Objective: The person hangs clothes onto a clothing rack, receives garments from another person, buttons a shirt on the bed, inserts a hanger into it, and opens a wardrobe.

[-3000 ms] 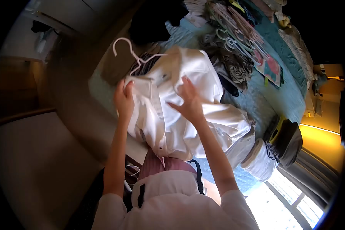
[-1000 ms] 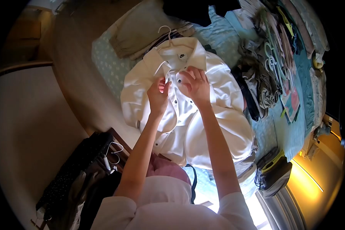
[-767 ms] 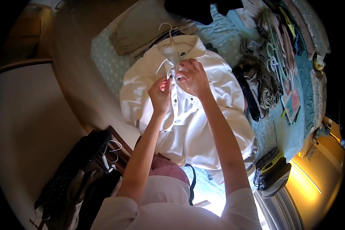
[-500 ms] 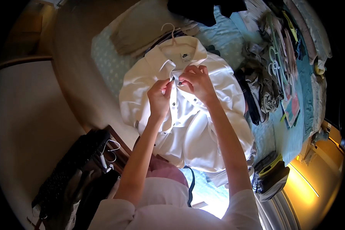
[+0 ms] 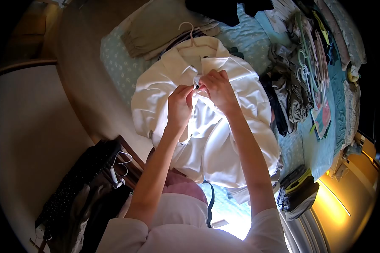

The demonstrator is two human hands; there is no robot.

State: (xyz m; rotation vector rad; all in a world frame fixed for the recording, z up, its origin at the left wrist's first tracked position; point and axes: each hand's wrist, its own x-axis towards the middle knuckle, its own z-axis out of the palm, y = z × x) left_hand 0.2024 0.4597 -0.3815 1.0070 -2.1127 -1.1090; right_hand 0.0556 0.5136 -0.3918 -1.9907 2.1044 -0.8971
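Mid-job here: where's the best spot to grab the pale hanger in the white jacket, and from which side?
Probably the neck of the hanger, just below its hook, coming from the top of the view. That part sticks out uncovered past the collar, while the white jacket hides the hanger's outer ends.

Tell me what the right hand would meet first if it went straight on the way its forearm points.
Most likely the collar flap of the white shirt, just ahead of the right hand in this view. The height between them is hard to judge.
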